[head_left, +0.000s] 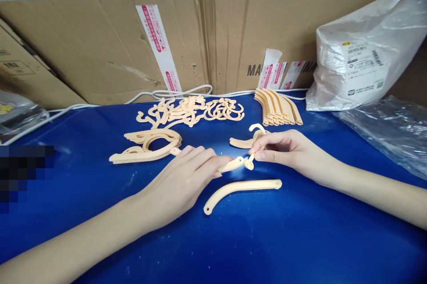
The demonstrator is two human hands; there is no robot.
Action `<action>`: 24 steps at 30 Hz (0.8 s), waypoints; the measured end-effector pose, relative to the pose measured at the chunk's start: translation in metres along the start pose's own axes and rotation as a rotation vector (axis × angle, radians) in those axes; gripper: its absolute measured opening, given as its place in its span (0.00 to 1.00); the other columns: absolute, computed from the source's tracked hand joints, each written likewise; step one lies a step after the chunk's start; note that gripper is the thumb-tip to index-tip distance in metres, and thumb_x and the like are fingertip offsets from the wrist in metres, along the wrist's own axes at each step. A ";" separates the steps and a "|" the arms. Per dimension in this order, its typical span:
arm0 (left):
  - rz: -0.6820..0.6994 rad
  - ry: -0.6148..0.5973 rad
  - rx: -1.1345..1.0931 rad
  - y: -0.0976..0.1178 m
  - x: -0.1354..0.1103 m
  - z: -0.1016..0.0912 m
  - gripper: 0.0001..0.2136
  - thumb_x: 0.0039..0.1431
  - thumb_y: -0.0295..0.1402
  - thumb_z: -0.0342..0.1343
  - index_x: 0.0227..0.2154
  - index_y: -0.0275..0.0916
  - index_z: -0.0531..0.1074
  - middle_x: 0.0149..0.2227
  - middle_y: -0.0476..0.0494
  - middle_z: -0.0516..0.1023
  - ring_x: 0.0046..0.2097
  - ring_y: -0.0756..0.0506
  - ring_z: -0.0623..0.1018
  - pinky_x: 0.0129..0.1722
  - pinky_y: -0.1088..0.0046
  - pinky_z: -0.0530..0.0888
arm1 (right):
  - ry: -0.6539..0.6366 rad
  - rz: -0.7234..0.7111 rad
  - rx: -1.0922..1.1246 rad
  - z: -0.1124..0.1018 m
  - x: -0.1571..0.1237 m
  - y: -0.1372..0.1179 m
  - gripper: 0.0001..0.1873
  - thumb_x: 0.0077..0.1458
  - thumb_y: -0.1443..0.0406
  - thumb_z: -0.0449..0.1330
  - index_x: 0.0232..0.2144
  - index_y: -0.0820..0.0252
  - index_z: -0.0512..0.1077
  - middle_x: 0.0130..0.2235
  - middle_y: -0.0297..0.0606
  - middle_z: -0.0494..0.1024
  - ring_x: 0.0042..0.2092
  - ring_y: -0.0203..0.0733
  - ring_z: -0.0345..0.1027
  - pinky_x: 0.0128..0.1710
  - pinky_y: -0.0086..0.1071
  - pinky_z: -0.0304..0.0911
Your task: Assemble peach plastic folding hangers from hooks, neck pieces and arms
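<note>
left hand [188, 175] closed round a pale bar [232, 165], right hand [288, 148] pinching a small hook [249, 163]
above the blue table [300, 239], the bar's long axis runs left to right, holed end pointing right, just beside the hook's rounded end; nearer, a loose bar [242, 187] curves leftward.

Blue surface [253, 239], glossy, a few pale specks. Near side: one beige curved arm [243, 187], lying alone. Left: stacked beige parts [147, 156]. Back middle: loose heap of beige hooks [190, 110], overlapping. Right of that: neat stack of curved arms [275, 108]. Front of stack: small beige cluster [240, 143], partly hidden. White cable [135, 97] along back edge. Back right: white plastic-wrapped package [333, 66], clear plastic film [383, 128] just beside it.
</note>
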State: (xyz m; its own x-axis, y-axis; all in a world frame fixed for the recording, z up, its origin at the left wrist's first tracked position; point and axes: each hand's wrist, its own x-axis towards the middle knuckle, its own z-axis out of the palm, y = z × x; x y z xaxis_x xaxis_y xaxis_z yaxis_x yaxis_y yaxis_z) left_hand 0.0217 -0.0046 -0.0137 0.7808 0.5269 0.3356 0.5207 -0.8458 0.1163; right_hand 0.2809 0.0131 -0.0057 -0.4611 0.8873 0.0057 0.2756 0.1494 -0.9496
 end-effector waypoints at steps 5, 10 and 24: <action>0.007 0.006 -0.011 0.001 0.000 0.000 0.12 0.70 0.29 0.37 0.47 0.36 0.66 0.37 0.44 0.72 0.36 0.47 0.68 0.36 0.70 0.63 | 0.036 -0.026 0.046 0.002 -0.002 0.003 0.11 0.50 0.57 0.65 0.32 0.58 0.78 0.34 0.34 0.78 0.37 0.39 0.71 0.41 0.36 0.65; 0.014 0.015 -0.043 0.000 0.000 0.000 0.12 0.70 0.29 0.38 0.47 0.37 0.66 0.36 0.45 0.71 0.35 0.47 0.67 0.35 0.71 0.62 | 0.025 -0.029 0.036 0.002 -0.001 0.002 0.12 0.50 0.56 0.65 0.32 0.58 0.78 0.34 0.34 0.78 0.37 0.39 0.71 0.41 0.36 0.66; 0.036 -0.016 -0.025 -0.003 -0.001 0.001 0.16 0.68 0.25 0.39 0.55 0.40 0.64 0.39 0.46 0.72 0.37 0.48 0.68 0.37 0.71 0.62 | -0.038 -0.061 -0.065 0.002 0.000 0.002 0.12 0.52 0.56 0.63 0.33 0.58 0.78 0.33 0.35 0.76 0.36 0.38 0.69 0.36 0.34 0.63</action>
State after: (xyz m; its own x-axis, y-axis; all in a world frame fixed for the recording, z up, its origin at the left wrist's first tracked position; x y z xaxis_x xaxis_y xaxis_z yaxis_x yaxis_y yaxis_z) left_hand 0.0199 -0.0029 -0.0155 0.8041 0.4975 0.3253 0.4839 -0.8657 0.1279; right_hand 0.2803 0.0127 -0.0081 -0.5098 0.8588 0.0504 0.2992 0.2319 -0.9256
